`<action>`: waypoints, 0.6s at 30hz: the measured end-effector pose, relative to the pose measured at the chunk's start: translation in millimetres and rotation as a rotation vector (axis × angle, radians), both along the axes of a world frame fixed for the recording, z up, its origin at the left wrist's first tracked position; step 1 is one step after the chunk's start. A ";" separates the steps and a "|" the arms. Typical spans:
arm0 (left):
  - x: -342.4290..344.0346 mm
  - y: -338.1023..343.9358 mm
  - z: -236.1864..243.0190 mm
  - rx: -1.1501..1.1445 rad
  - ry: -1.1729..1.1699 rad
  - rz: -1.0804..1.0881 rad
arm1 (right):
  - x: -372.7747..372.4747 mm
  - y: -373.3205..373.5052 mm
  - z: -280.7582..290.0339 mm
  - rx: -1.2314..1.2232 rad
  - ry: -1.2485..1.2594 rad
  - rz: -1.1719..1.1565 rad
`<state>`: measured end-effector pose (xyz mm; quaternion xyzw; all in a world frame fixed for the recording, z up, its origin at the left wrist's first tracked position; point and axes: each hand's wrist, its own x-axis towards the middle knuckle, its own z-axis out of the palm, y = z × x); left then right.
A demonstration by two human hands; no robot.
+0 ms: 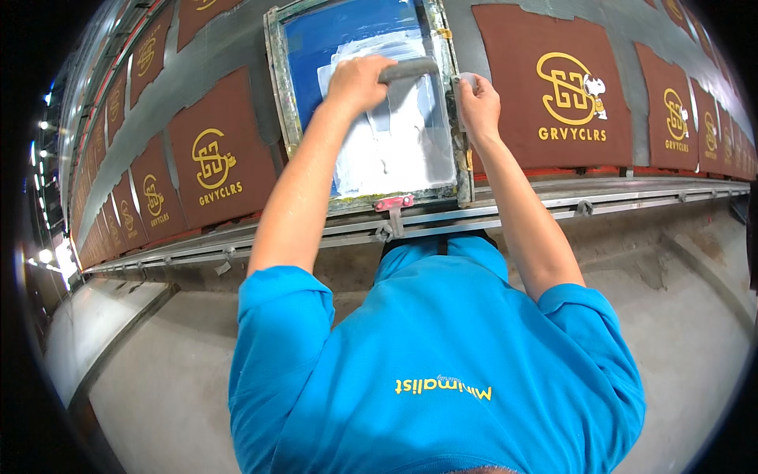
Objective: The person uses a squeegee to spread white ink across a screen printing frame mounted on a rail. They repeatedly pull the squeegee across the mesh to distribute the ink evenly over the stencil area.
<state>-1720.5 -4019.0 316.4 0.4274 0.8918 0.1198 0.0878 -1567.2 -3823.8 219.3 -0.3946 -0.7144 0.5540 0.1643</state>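
Observation:
A screen-printing frame [464, 178] with a blue mesh [312, 47] rests on the long table ahead of me. White ink [422, 162] is spread thickly over the middle and right of the mesh. My left hand [359, 84] is closed around one end of a dark grey squeegee [412, 69], which lies crosswise over the ink. At the frame's right side, my right hand [479, 107] is closed, fingers pinched against the edge. A small pale piece shows by its fingertips; whether it belongs to the frame I cannot tell.
Brown fabric panels with yellow prints [221, 150] line the table on both sides. The panel just right [553, 87] also carries a white figure. A metal rail [545, 207] runs along the near edge, where a red clamp [393, 203] meets the frame. Concrete floor [166, 363] lies below.

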 end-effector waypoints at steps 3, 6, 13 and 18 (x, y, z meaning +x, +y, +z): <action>45.5 -14.2 -18.0 0.132 0.097 -0.081 | -4.7 9.0 -3.0 0.022 0.064 -0.029; 124.5 -59.9 -32.2 0.160 0.016 -0.100 | -4.4 6.9 -0.7 0.028 0.088 0.026; 167.4 -134.0 7.5 0.240 -0.064 -0.023 | -28.7 -45.7 90.7 0.053 0.084 0.080; 106.7 -233.0 27.1 0.137 -0.159 -0.016 | -72.8 -145.5 68.3 -0.061 0.184 0.116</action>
